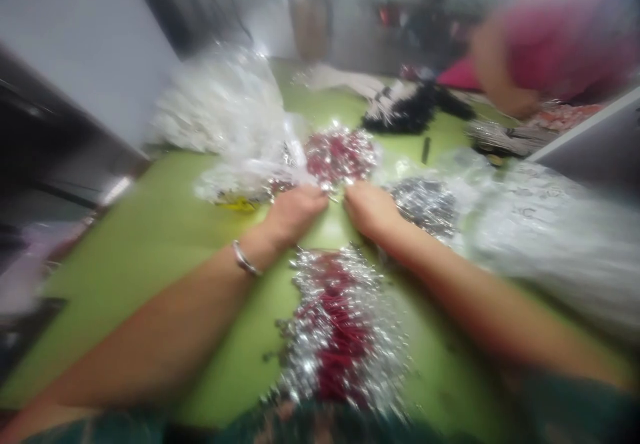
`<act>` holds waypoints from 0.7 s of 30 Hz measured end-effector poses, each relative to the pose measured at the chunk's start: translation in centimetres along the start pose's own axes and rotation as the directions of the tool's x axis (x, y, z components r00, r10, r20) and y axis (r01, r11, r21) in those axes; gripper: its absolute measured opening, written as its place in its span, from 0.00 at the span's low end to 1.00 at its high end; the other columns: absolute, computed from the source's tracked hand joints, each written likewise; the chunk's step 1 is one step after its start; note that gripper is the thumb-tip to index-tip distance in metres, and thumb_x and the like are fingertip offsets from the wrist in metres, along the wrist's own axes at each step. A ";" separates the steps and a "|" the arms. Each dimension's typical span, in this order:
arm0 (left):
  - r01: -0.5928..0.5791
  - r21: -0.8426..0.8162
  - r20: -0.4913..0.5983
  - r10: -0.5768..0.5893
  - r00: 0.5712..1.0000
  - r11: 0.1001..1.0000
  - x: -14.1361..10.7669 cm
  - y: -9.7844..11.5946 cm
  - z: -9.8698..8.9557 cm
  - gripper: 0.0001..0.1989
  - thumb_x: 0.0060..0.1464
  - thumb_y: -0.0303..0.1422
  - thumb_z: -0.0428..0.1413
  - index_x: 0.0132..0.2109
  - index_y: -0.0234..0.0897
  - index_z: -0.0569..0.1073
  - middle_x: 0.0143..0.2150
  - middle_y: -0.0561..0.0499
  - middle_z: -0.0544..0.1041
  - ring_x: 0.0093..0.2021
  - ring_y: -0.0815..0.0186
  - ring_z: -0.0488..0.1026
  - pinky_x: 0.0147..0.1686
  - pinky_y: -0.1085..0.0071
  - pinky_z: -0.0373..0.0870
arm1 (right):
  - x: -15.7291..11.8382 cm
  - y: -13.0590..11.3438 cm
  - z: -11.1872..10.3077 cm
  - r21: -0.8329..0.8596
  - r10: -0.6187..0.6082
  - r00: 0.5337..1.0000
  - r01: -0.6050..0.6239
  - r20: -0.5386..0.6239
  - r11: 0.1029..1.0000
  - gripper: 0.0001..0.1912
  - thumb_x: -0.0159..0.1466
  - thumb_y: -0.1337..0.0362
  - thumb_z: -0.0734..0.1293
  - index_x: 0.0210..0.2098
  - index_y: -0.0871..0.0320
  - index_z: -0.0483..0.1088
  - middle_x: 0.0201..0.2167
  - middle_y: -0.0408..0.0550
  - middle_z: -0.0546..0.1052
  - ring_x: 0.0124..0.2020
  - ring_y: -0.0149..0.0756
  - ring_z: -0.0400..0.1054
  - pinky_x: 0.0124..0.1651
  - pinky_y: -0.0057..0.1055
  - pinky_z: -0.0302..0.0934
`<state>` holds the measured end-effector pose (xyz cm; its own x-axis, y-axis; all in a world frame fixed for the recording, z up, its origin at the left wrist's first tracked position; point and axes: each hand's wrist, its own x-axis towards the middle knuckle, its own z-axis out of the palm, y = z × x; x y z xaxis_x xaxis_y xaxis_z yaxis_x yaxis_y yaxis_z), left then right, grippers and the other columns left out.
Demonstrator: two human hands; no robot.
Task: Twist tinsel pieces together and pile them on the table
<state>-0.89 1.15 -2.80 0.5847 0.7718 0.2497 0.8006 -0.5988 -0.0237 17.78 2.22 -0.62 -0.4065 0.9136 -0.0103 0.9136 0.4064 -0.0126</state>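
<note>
My left hand, with a bracelet at the wrist, is closed at the near left edge of a pile of red wires with shiny silver ends. Across a small gap, my right hand is closed too, at the near right side of that pile. Whatever sits in the fingers is hidden and blurred. Closer to my body lies a long heap of red wires with silver tips, between my forearms. To the right of my right hand is a loose pile of silver metal pieces.
A large clear plastic bag of white pieces stands at the left on the green table. White plastic bags lie at the right. Black and white wire bundles lie behind. A person in pink is at the far right.
</note>
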 end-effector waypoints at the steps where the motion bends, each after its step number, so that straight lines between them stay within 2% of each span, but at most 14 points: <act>1: -0.030 0.045 0.006 0.030 1.000 0.999 0.1 0.0 -0.1 0.10 0.58 0.24 0.52 0.40 0.34 0.78 0.35 0.44 0.74 0.36 0.61 0.70 0.27 0.70 0.63 | -0.4 0.2 -0.2 0.035 0.004 1.000 -0.004 -0.012 0.999 0.12 0.67 0.67 0.56 0.39 0.60 0.71 0.37 0.55 0.76 0.35 0.39 0.68 0.33 0.33 0.54; 3: -0.093 0.070 -0.010 0.094 0.996 0.993 0.1 0.0 0.0 0.09 0.58 0.23 0.51 0.37 0.33 0.77 0.34 0.44 0.74 0.36 0.62 0.70 0.28 0.70 0.64 | -1.6 0.6 -0.7 0.132 0.019 0.999 -0.013 -0.048 0.991 0.11 0.67 0.64 0.57 0.37 0.59 0.70 0.35 0.53 0.76 0.33 0.38 0.67 0.32 0.33 0.53; 5: -0.144 0.017 -0.070 0.145 0.987 0.989 0.1 0.0 0.3 0.10 0.58 0.22 0.50 0.38 0.33 0.77 0.34 0.45 0.75 0.36 0.63 0.70 0.30 0.70 0.67 | -3.0 1.3 -1.0 0.233 0.032 0.997 -0.014 -0.075 0.972 0.09 0.65 0.64 0.58 0.35 0.58 0.69 0.32 0.50 0.76 0.30 0.36 0.66 0.33 0.32 0.53; 8: -0.158 -0.139 -0.207 0.128 0.970 0.978 0.0 0.0 0.9 0.12 0.59 0.23 0.49 0.40 0.33 0.77 0.33 0.45 0.77 0.36 0.64 0.71 0.34 0.69 0.70 | -5.1 2.4 -1.1 0.388 0.045 0.993 0.000 -0.106 0.922 0.06 0.63 0.66 0.61 0.32 0.58 0.69 0.29 0.48 0.76 0.28 0.33 0.65 0.33 0.31 0.55; 12: -0.193 -0.337 -0.255 0.108 0.961 0.922 -0.1 -0.4 1.0 0.13 0.59 0.22 0.49 0.42 0.34 0.78 0.36 0.46 0.78 0.37 0.65 0.72 0.40 0.67 0.71 | -7.0 3.4 -0.9 0.557 0.055 0.979 0.066 -0.198 0.828 0.05 0.62 0.65 0.62 0.31 0.58 0.68 0.26 0.45 0.74 0.26 0.31 0.64 0.32 0.30 0.56; 14: -0.131 -0.315 -0.263 0.046 0.964 0.940 0.0 -0.5 0.7 0.17 0.59 0.20 0.47 0.48 0.38 0.77 0.41 0.45 0.77 0.40 0.64 0.71 0.43 0.65 0.70 | -7.2 3.5 -0.6 0.601 0.086 0.964 0.087 -0.254 0.794 0.05 0.63 0.65 0.62 0.32 0.57 0.68 0.27 0.44 0.74 0.26 0.30 0.64 0.32 0.29 0.57; 16: -0.055 -0.227 -0.227 0.002 0.974 0.972 0.3 -0.5 0.5 0.20 0.59 0.20 0.48 0.51 0.43 0.76 0.43 0.44 0.75 0.43 0.61 0.69 0.43 0.63 0.68 | -7.0 3.5 -0.3 0.616 0.100 0.950 0.110 -0.296 0.780 0.06 0.63 0.64 0.62 0.32 0.57 0.69 0.27 0.44 0.75 0.27 0.30 0.65 0.33 0.30 0.58; 19: -0.076 -0.084 -0.113 0.066 0.991 0.994 0.7 0.0 0.6 0.16 0.59 0.23 0.51 0.48 0.42 0.78 0.42 0.43 0.73 0.42 0.58 0.67 0.42 0.62 0.66 | -6.4 3.3 0.1 0.610 0.073 0.941 0.155 -0.331 0.777 0.06 0.63 0.63 0.62 0.32 0.57 0.70 0.28 0.45 0.75 0.28 0.31 0.65 0.35 0.30 0.59; 21: -0.121 -0.024 -0.095 0.119 0.988 0.992 0.9 0.1 0.9 0.12 0.60 0.24 0.51 0.44 0.37 0.79 0.39 0.41 0.74 0.41 0.58 0.66 0.40 0.62 0.66 | -6.2 3.2 0.3 0.607 0.060 0.936 0.174 -0.346 0.775 0.06 0.63 0.63 0.62 0.33 0.57 0.70 0.29 0.45 0.75 0.29 0.31 0.66 0.36 0.31 0.59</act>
<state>-0.19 1.94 -3.41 0.6604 0.6716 0.3358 0.7202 -0.6931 -0.0302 23.24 -2.11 -0.89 -0.3233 0.8850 0.3350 0.6333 0.4654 -0.6184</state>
